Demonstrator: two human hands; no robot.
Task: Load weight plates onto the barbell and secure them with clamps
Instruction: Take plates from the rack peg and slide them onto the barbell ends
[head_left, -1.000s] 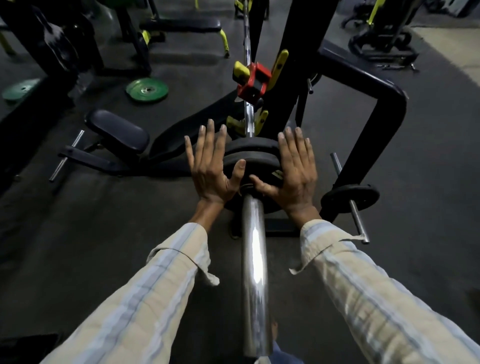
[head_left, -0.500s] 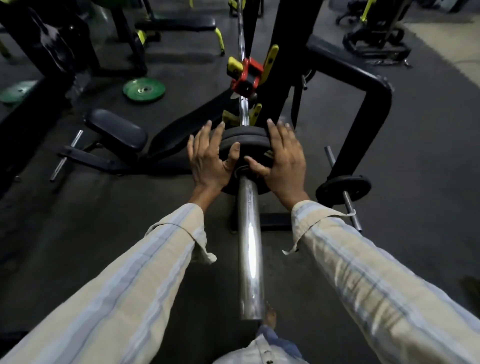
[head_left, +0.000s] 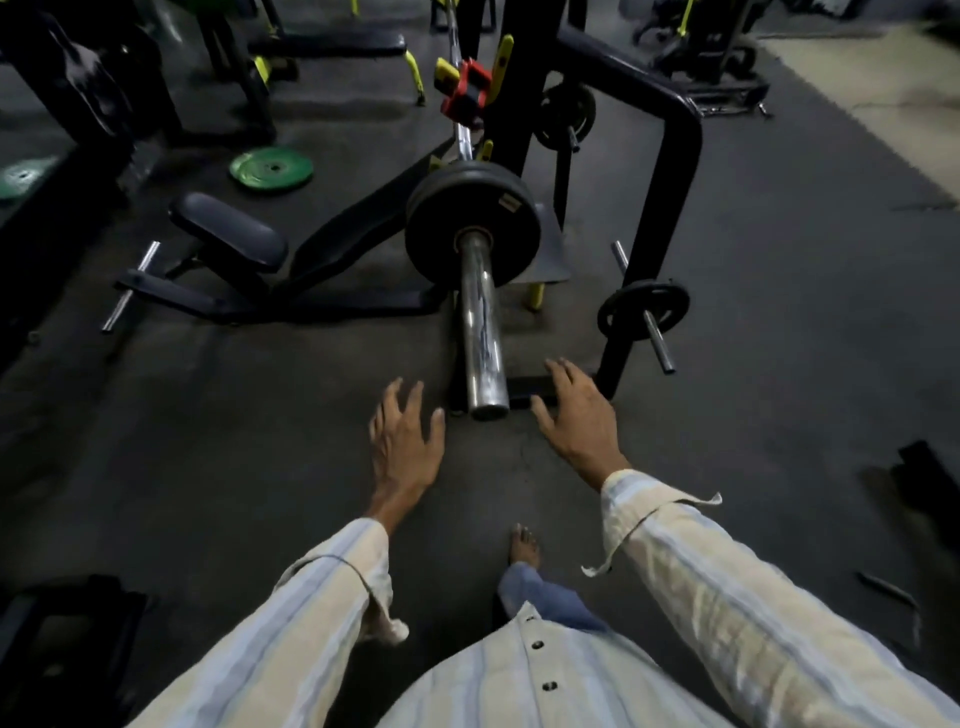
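The barbell (head_left: 480, 322) carries black plates (head_left: 470, 223) well ahead of both hands, no clamp on its sleeve yet. Left hand (head_left: 405, 441) and right hand (head_left: 576, 421) hang open, empty, either side of its tip.

Black plates (head_left: 470, 223) on barbell sleeve (head_left: 480, 332)

Dim gym, dark rubber floor (head_left: 208, 441), padded bench (head_left: 228, 231), black rack frame (head_left: 670, 171)
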